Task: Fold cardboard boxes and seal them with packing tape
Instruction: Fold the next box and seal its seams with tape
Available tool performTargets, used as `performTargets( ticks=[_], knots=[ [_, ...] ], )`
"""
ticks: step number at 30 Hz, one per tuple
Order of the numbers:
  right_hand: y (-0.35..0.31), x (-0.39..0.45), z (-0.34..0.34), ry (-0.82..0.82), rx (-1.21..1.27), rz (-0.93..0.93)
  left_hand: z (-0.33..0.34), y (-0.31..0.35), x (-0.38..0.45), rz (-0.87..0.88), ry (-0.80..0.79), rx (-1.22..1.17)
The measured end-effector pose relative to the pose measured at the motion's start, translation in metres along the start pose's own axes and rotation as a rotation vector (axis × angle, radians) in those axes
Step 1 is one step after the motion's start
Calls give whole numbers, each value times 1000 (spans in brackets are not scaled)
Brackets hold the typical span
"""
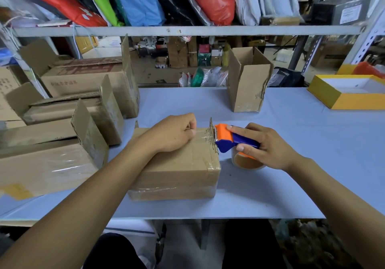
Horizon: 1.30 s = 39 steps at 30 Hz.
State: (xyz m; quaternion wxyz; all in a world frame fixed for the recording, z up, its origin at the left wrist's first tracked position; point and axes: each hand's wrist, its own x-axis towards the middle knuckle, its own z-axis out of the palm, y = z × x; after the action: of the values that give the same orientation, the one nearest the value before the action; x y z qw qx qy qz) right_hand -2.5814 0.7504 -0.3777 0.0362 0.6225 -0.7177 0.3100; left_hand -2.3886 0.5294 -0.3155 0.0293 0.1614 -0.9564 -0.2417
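Note:
A closed cardboard box lies in front of me on the pale blue table, with clear tape across its top. My left hand rests on the box top with its fingers curled, pressing the tape down near the right edge. My right hand grips a blue and orange tape dispenser at the box's upper right corner. The dispenser's toothed blade touches that edge. A roll of clear tape hangs under the dispenser.
Several taped boxes with raised flaps crowd the table's left side. An open upright box stands at the back centre. A yellow and white tray sits at the far right. A shelf of coloured bags hangs overhead.

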Motion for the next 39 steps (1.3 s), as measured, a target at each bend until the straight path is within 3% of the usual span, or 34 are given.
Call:
performTargets(
  ticks=[8,13,30,39],
  knots=[
    [-2,0,2,-1,8,4,8,15,4,28,-177,152],
    [-1,-5,-4,16,31,0,9,16,5,17,-79,102],
    [16,-19,-37,-146,-67,61,12,13,6,-21,-57,48],
    [-6,6,-22,-246,-220,72,13,15,6,-17,-42,67]
  ],
)
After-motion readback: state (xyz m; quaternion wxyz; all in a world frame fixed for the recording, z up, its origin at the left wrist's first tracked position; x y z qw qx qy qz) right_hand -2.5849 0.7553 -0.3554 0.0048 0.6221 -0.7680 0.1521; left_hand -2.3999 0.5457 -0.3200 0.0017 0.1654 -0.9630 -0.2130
